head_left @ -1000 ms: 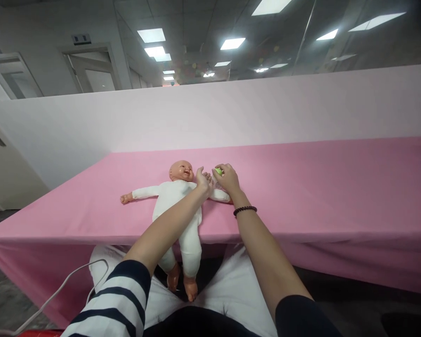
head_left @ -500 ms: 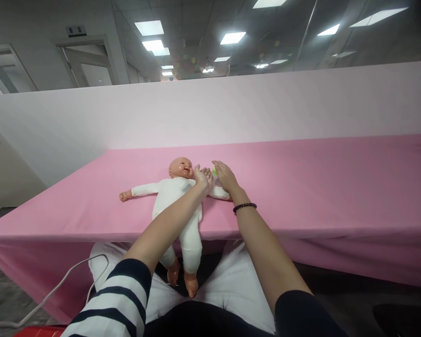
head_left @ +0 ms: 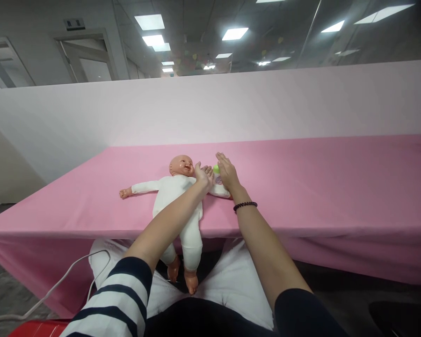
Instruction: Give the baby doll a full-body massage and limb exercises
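A baby doll point(head_left: 175, 192) in a white suit lies face up on the pink cloth, its legs hanging over the front edge. Beside the doll's head, my left hand point(head_left: 205, 176) is palm up with fingers apart, its forearm crossing the doll's body. A small bottle point(head_left: 217, 176) with a green cap stands between my two hands, over the doll's outstretched arm. On the bottle's right side is my right hand point(head_left: 228, 172), fingers stretched out and holding nothing; whether it touches the bottle is unclear.
The pink-covered table point(head_left: 330, 187) stretches far to the right. Behind it rises a white partition point(head_left: 266, 105) with glass above. A white cable point(head_left: 61, 281) loops at the lower left near a red object point(head_left: 38, 328).
My right hand has shifted slightly up and right, showing more of the bottle. My left hand has barely moved, and the doll lies as before.
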